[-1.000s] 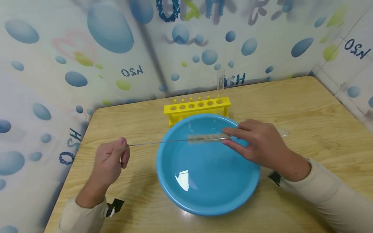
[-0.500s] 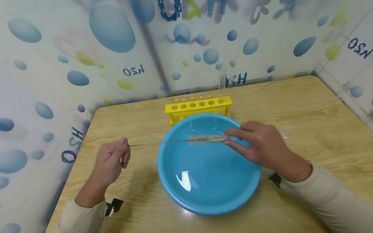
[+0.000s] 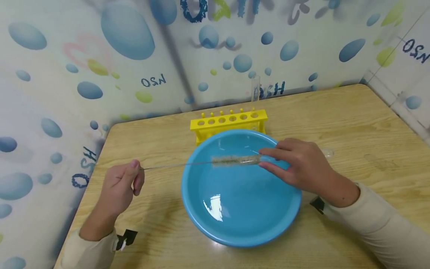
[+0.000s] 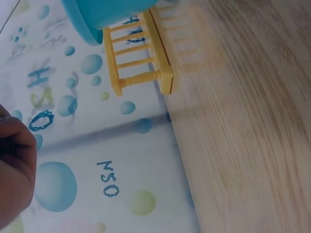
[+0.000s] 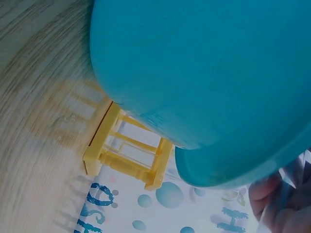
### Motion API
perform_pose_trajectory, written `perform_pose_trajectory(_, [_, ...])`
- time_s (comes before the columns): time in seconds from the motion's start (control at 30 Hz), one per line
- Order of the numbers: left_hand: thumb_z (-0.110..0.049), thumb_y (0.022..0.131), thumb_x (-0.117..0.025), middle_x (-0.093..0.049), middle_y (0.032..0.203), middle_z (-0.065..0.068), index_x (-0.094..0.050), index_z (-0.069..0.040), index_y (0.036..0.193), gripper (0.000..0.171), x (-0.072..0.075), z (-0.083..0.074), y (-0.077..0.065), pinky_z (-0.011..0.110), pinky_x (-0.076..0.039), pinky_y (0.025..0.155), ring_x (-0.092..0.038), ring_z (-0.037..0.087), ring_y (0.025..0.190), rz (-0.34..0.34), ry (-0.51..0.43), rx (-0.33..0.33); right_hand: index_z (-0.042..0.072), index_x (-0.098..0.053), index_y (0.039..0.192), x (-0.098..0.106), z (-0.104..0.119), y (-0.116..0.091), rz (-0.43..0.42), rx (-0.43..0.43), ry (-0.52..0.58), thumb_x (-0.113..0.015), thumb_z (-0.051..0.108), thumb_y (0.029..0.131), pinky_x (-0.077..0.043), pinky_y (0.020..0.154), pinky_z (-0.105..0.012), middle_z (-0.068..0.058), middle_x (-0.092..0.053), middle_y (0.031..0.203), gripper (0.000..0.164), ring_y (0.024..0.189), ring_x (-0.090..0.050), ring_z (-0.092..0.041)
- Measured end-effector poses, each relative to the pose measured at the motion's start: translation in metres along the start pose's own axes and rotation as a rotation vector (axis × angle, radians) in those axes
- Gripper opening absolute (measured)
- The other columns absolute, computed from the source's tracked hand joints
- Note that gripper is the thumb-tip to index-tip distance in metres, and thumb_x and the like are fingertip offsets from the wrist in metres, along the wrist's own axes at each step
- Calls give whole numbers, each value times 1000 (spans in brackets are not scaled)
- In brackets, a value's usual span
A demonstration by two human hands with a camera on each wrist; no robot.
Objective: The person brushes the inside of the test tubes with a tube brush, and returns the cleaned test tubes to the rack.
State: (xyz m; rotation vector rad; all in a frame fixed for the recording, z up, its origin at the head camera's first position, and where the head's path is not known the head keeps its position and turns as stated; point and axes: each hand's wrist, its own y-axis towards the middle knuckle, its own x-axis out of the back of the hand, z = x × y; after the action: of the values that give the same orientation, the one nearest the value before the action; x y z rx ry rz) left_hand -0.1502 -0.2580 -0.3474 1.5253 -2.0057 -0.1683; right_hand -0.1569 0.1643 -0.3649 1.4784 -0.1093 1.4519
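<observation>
My left hand [image 3: 121,183] grips the thin wire handle of a test tube brush [image 3: 222,161] left of the blue basin [image 3: 186,198]. Over the basin, my right hand [image 3: 304,164] pinches a clear test tube [image 3: 251,160] between thumb and fingers, seen also as a hand [image 5: 282,204] at the right wrist view's lower right. Pale bristles lie partly inside the tube and partly out of its left end; both are roughly level. The basin contains water with a bright reflection. Only part of my left hand [image 4: 17,165] shows in the left wrist view.
A yellow test tube rack [image 3: 228,121] stands close behind the basin. One clear tube [image 3: 256,89] rises upright from its right end. A small clear object [image 3: 327,152] lies on the wooden table [image 3: 151,138], right of the basin. A patterned wall borders the table's back.
My left hand has shifted left, drawing the brush a little way along with it, so the bristles reach farther left. My right hand keeps nearly the same place on the tube.
</observation>
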Motion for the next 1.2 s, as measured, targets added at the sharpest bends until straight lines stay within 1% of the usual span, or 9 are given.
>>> perform_pose_trajectory(0.17, [11, 102, -29, -41, 46, -1, -45, -9, 58, 51, 3, 0, -3, 19, -29, 40, -37, 7, 40, 24, -40, -42, 16, -78, 109, 1, -2, 0, 9, 15, 2, -41, 65, 98, -43, 50, -18, 0, -69, 75, 62, 62, -56, -8])
perform_pose_trajectory(0.27, [13, 102, -27, -40, 47, 0, -44, -8, 58, 51, 5, 1, -4, 19, -28, 40, -37, 7, 41, 32, -86, -60, 16, -78, 109, 2, -3, 1, 22, 16, 5, -59, 57, 95, -44, 50, -19, 0, -69, 76, 48, 63, -57, -8])
perform_pose_trajectory(0.4, [14, 102, -26, -40, 47, 1, -44, -6, 59, 51, 7, 1, -4, 19, -28, 40, -38, 6, 42, 38, -140, -74, 17, -78, 110, 4, -4, 1, 43, 14, 8, -80, 41, 84, -46, 51, -19, 0, -70, 76, 35, 64, -58, -8])
perform_pose_trajectory(0.47, [14, 102, -26, -40, 48, 1, -44, -5, 59, 50, 8, 0, -4, 20, -29, 41, -39, 7, 42, 43, -153, -76, 17, -78, 110, 4, -4, 1, 50, 11, 11, -79, 42, 84, -46, 52, -19, 0, -70, 76, 36, 64, -59, -8])
perform_pose_trajectory(0.67, [13, 103, -25, -40, 48, 0, -43, -5, 60, 50, 12, -1, -6, 20, -28, 42, -38, 7, 43, 40, -171, -85, 18, -78, 110, 4, -4, 2, 50, 10, 29, -62, 57, 93, -47, 52, -19, 0, -71, 78, 45, 65, -61, -9])
perform_pose_trajectory(0.9, [13, 103, -26, -41, 49, 0, -44, -4, 59, 50, 17, -1, -8, 21, -28, 42, -40, 6, 44, 14, -146, -95, 18, -78, 110, 4, -6, 1, 64, 6, 47, -78, 42, 86, -49, 54, -20, 0, -72, 80, 34, 67, -63, -9])
perform_pose_trajectory(1.0, [12, 103, -23, -38, 50, 2, -40, -2, 59, 49, 20, 2, -8, 21, -27, 41, -38, 7, 43, -9, -225, -131, 18, -78, 109, 4, -9, 1, 69, -13, 47, -84, 32, 80, -49, 54, -20, 1, -72, 80, 33, 66, -63, -8])
perform_pose_trajectory(1.13, [12, 104, -20, -33, 51, 4, -36, 1, 59, 48, 26, 5, -9, 21, -25, 39, -35, 8, 42, -38, -326, -156, 17, -79, 107, 3, -13, 0, 51, -37, 39, -85, 27, 78, -48, 53, -21, 1, -71, 79, 31, 64, -59, -6])
perform_pose_trajectory(1.2, [11, 104, -20, -33, 50, 4, -36, 0, 59, 49, 27, 5, -9, 21, -25, 38, -35, 9, 41, -44, -322, -149, 16, -79, 107, 3, -14, 0, 46, -53, 39, -86, 25, 77, -48, 53, -21, 1, -71, 78, 32, 64, -58, -6])
